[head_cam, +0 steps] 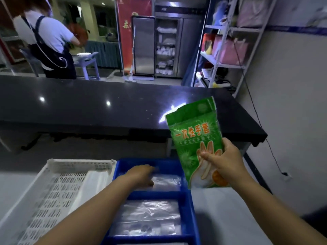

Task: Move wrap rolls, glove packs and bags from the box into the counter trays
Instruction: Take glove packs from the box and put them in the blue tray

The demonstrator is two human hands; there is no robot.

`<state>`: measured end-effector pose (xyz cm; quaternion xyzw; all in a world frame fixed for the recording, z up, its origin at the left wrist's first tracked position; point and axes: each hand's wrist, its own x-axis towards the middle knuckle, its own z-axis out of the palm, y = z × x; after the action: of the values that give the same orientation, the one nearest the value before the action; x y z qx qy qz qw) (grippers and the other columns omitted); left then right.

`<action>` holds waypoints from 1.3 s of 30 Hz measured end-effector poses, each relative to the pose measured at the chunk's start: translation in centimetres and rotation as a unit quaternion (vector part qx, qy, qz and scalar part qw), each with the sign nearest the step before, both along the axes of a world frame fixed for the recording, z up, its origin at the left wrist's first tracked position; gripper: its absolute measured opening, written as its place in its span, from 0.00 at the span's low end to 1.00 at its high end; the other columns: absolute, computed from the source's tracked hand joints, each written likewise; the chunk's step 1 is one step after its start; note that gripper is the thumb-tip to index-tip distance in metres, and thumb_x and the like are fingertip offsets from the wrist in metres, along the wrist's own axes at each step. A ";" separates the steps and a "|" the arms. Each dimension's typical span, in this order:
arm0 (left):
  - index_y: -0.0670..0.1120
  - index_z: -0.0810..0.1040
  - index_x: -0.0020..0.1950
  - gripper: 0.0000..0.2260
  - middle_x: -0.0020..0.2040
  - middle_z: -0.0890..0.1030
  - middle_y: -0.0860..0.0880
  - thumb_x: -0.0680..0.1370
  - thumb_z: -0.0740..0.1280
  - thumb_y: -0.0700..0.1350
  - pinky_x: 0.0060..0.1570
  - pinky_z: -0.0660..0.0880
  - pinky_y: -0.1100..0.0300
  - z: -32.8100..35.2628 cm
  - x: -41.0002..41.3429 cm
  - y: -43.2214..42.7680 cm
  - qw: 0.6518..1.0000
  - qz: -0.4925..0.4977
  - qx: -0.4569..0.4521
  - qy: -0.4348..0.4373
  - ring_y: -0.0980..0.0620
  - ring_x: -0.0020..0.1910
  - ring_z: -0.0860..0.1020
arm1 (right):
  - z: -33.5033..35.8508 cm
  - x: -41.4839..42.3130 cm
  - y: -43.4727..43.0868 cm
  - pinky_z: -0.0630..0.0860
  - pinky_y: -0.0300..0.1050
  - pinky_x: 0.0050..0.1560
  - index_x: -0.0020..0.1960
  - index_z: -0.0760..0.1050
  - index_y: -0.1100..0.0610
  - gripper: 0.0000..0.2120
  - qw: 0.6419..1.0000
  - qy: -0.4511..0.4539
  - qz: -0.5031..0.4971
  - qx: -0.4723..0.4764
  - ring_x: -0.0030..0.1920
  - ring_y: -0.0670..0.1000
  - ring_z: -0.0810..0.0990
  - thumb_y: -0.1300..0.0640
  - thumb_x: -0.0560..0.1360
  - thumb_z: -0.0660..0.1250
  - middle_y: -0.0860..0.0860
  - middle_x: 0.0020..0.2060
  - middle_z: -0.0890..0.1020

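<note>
My right hand (223, 160) grips a green glove pack (193, 138) by its lower half and holds it upright above the right edge of the blue divided tray (188, 197). My left hand (141, 175) reaches into the tray's far compartment and rests on a clear plastic bag pack (167, 182); whether its fingers grip the pack I cannot tell. The middle compartment holds more clear bags (150, 209), and another clear pack (146, 228) lies in the near one. The box is not in view.
A white slotted tray (53, 191) sits left of the blue tray on the white counter (221, 209). A raised black countertop (106, 101) runs across behind. A person stands at the far left beyond it. Metal shelving (230, 46) stands at the right wall.
</note>
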<state>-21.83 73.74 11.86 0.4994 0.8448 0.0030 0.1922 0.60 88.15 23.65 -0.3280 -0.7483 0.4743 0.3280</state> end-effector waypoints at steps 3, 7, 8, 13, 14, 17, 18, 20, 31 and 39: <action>0.50 0.59 0.73 0.34 0.69 0.68 0.45 0.71 0.71 0.51 0.59 0.71 0.48 -1.4 0.1 0.9 0.997 -0.052 -0.047 0.018 0.41 0.65 0.70 | -0.8 0.6 -0.1 0.78 0.35 0.33 0.44 0.74 0.51 0.16 0.999 -0.012 -0.030 0.006 0.36 0.39 0.82 0.64 0.63 0.78 0.47 0.37 0.83; 0.45 0.65 0.68 0.28 0.63 0.70 0.43 0.71 0.71 0.47 0.52 0.72 0.49 -2.3 0.0 0.9 0.997 -0.055 -0.030 0.055 0.40 0.58 0.71 | -1.7 0.9 -0.3 0.76 0.32 0.31 0.43 0.74 0.51 0.16 0.999 -0.027 -0.036 0.002 0.36 0.39 0.82 0.64 0.64 0.77 0.40 0.36 0.84; 0.44 0.67 0.65 0.25 0.61 0.72 0.42 0.71 0.71 0.46 0.49 0.73 0.49 -2.4 0.0 0.8 0.997 -0.048 -0.024 0.051 0.41 0.56 0.73 | -1.9 0.9 -0.4 0.77 0.33 0.32 0.44 0.74 0.51 0.16 0.999 -0.032 -0.037 0.001 0.36 0.39 0.83 0.64 0.63 0.77 0.41 0.35 0.84; 0.45 0.76 0.49 0.08 0.48 0.80 0.45 0.71 0.68 0.44 0.37 0.67 0.56 -2.2 0.0 -0.3 1.000 -0.017 0.017 -0.009 0.44 0.48 0.78 | -2.7 0.0 -1.0 0.76 0.30 0.31 0.44 0.75 0.53 0.16 0.999 -0.030 -0.017 -0.007 0.37 0.41 0.83 0.65 0.64 0.77 0.45 0.36 0.84; 0.45 0.77 0.48 0.07 0.48 0.80 0.45 0.71 0.67 0.44 0.37 0.66 0.56 -1.8 0.0 -0.5 0.999 -0.017 0.031 0.002 0.44 0.48 0.78 | -2.5 -0.3 -1.2 0.76 0.30 0.31 0.44 0.75 0.52 0.16 0.999 -0.029 -0.012 -0.004 0.37 0.41 0.83 0.64 0.63 0.77 0.46 0.37 0.84; 0.44 0.79 0.47 0.08 0.48 0.80 0.45 0.69 0.68 0.40 0.38 0.66 0.57 0.4 0.8 -1.8 0.983 -0.054 0.115 0.130 0.44 0.48 0.78 | -1.6 -1.6 -1.6 0.79 0.35 0.33 0.43 0.74 0.49 0.16 1.000 -0.014 0.005 0.022 0.38 0.43 0.83 0.60 0.63 0.78 0.43 0.39 0.84; 0.45 0.80 0.44 0.11 0.42 0.81 0.47 0.64 0.73 0.41 0.34 0.68 0.59 1.4 1.3 -2.6 0.969 -0.072 0.149 0.184 0.46 0.42 0.80 | -1.3 -2.1 -1.7 0.81 0.40 0.35 0.42 0.74 0.47 0.16 0.999 -0.010 0.008 0.035 0.38 0.44 0.84 0.57 0.63 0.79 0.43 0.39 0.84; 0.48 0.82 0.34 0.17 0.29 0.79 0.50 0.48 0.79 0.42 0.22 0.69 0.64 3.2 2.8 -4.8 0.947 -0.108 0.201 0.226 0.50 0.26 0.78 | -0.8 -3.4 -2.2 0.82 0.52 0.39 0.43 0.73 0.46 0.15 0.998 -0.018 0.015 0.065 0.39 0.47 0.83 0.52 0.63 0.78 0.47 0.38 0.84; 0.47 0.74 0.28 0.08 0.27 0.74 0.49 0.52 0.68 0.39 0.20 0.64 0.58 2.8 5.0 -16.3 0.936 -0.025 0.276 0.218 0.48 0.23 0.73 | -3.3 -11.8 -4.6 0.70 0.46 0.39 0.52 0.70 0.51 0.17 0.816 -0.295 0.229 0.442 0.46 0.56 0.79 0.46 0.69 0.71 0.50 0.47 0.81; 0.47 0.74 0.28 0.01 0.26 0.73 0.48 0.60 0.64 0.43 0.18 0.65 0.61 2.9 6.1 -20.1 0.926 0.055 0.299 0.223 0.47 0.22 0.72 | -6.9 -15.1 -4.2 0.72 0.47 0.46 0.68 0.61 0.52 0.33 0.751 -0.424 0.305 0.403 0.57 0.58 0.77 0.46 0.69 0.71 0.54 0.61 0.76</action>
<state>-15.69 53.65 14.72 0.4743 0.8518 0.1545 -0.1601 -14.52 83.99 16.75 -0.0870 -0.9926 0.0152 -0.0835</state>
